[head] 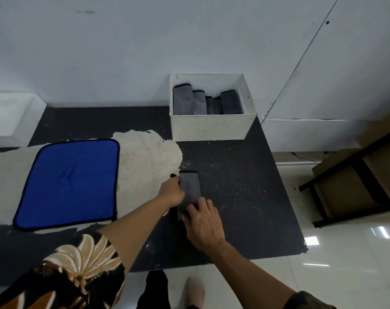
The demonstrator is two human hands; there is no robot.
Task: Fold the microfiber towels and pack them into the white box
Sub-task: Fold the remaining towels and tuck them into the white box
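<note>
Pinched at its left edge by your left hand (172,190) and pressed flat under your right hand (204,221): one narrow folded grey microfiber towel (190,188), black-trimmed, on the scuffed dark table (234,186). Behind it, the white box (209,128) holds upright grey folded towels (203,103); a flat blue towel (69,184), rounded corners, lies left.

A matt black table top (234,175), speckled with pale scratches, is seen across the middle of the frame, and its coating is stripped to a rough, cream-coloured underlayer (145,152) at centre left. On that patch a blue cloth towel (69,184) of soft, napped, matt finish is laid, edged with dark stitched binding, while the folded grey towel (189,186) at centre and the grey towels (203,101) in the white box (211,128) at upper centre show the same fuzzy matt cloth. The box walls appear as matt, slightly scuffed board, and the floor tiles (356,253) at lower right are glossy and reflective.
</note>
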